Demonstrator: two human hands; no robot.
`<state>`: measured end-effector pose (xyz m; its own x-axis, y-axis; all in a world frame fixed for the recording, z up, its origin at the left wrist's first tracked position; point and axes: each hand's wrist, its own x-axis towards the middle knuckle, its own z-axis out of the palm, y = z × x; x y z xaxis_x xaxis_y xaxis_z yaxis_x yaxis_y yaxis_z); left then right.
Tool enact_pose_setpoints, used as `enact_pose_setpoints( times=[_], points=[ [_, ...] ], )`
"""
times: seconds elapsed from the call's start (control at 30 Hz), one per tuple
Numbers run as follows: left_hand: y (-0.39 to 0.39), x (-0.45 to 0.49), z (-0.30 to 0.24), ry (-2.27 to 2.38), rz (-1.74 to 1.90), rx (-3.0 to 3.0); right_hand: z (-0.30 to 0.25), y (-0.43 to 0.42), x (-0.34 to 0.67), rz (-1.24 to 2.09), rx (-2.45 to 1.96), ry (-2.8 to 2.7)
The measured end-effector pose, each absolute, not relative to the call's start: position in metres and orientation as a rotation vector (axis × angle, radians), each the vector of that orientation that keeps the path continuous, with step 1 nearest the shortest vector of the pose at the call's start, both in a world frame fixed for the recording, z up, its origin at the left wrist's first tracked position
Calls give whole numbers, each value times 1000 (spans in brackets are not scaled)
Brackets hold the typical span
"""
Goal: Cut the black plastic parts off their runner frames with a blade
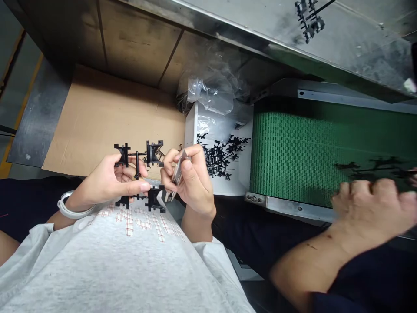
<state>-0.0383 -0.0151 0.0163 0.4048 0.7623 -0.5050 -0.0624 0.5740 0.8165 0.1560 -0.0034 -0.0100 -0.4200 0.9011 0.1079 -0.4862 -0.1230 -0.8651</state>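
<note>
- The left hand (112, 178) pinches a black plastic frame (137, 167) between thumb and fingers, above the near edge of the cardboard sheet (114, 113).
- The right hand (192, 184), just beside it, grips a slim metal tool (177, 170), its type hard to make out.
- Black parts (220, 161) lie inside the white bin (191, 126), by the sheet's right edge.
- A co-worker's hand (374, 204) reaches over the green belt's (293, 161) near edge.

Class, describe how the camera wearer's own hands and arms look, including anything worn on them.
Both hands are ungloved. The left hand has a rounded white band around its wrist; the right hand shows no wristband. The forearms show bare below loose, light grey sleeves.
</note>
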Motion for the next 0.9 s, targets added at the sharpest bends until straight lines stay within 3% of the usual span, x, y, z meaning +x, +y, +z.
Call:
enact_pose_setpoints(
  times=[0.53,0.7,0.9],
  points=[
    [-16,-35,15,813,686,611,-18,-13,145,625,-802,-1789],
    [-18,-34,16,793,697,599,-17,-10,139,453,-869,-1770],
    [-21,-36,14,773,688,618,-18,-10,136,466,-886,-1729]
  ],
)
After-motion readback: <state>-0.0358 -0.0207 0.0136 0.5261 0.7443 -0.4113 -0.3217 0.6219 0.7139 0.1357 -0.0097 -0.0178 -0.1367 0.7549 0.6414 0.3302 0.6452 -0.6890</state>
